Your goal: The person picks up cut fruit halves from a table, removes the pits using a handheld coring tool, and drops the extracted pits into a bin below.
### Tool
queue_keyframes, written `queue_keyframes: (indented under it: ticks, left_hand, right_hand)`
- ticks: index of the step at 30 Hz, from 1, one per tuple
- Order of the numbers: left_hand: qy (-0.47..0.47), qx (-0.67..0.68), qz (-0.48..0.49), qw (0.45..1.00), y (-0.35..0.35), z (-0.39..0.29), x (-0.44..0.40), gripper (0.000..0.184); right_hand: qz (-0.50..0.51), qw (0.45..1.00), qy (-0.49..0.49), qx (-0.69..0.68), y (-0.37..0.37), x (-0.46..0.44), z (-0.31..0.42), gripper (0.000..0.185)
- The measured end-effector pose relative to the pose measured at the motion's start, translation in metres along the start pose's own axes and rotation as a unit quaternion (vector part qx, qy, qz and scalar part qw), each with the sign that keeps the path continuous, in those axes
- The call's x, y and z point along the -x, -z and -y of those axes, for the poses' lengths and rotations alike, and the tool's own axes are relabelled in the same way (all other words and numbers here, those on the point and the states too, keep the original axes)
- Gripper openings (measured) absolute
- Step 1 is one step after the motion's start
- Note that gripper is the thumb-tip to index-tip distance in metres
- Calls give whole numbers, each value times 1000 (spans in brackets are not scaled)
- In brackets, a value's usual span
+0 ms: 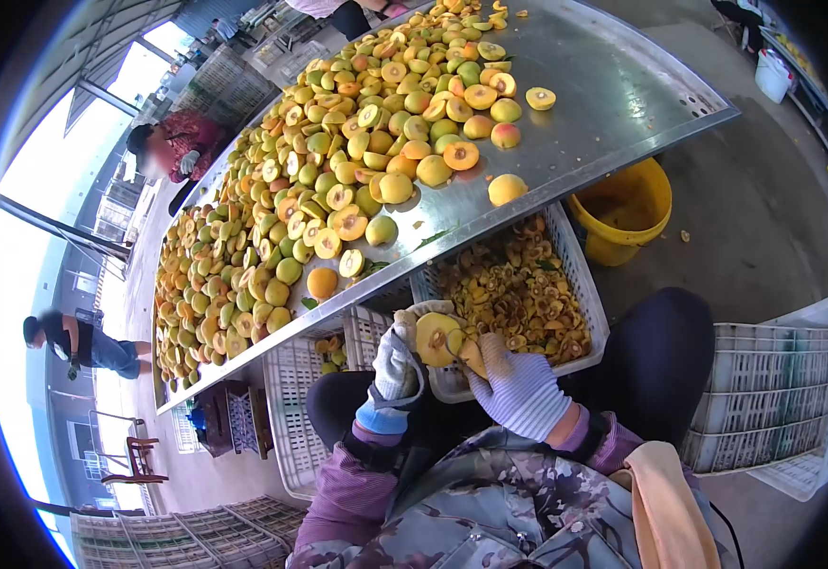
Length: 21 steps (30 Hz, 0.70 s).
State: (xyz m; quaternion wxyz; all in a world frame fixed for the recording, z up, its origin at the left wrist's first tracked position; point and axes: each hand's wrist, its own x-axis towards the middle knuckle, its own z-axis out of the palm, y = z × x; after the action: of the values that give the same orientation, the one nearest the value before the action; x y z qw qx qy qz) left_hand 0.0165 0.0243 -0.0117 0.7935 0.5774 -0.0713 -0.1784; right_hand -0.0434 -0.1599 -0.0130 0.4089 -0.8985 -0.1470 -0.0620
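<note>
My left hand (397, 365), in a soiled pale glove, is closed around a cut yellow peach half (437, 339), its flat face turned toward my right hand. My right hand (518, 384), in a striped, stained glove, is closed at the right edge of this peach. A yellowish piece (473, 358) shows at its fingertips, beside a thin curved dark line on the cut face. Whether it is a tool handle or more fruit is hard to make out. Both hands are above the near side of a white plastic crate (596, 327) holding many brownish-yellow fruit scraps (518, 294).
A tilted metal table (613, 85) bears a big heap of whole and halved peaches (338, 152). Its raised edge runs just beyond my hands. A yellow bucket (627, 209) stands right of the crate. Stacked crates (764, 394) are at my right. Other people are across the table and further left.
</note>
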Motion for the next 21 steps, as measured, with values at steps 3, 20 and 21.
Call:
queue_keyframes:
  ticks: [3,20,21]
  left_hand:
    - [-3,-31,-22,999,-13,-5,7,83]
    - [-145,-339,-29,929,-39,-33,17,66]
    - [-150,-391,-36,907,-43,-39,15,57]
  right_hand:
    - [11,1000,18,1,-3,1,4,33]
    - [128,985,-31,-108,-8,9,12,34]
    - [126,986,-29,-104,-10,9,11,34]
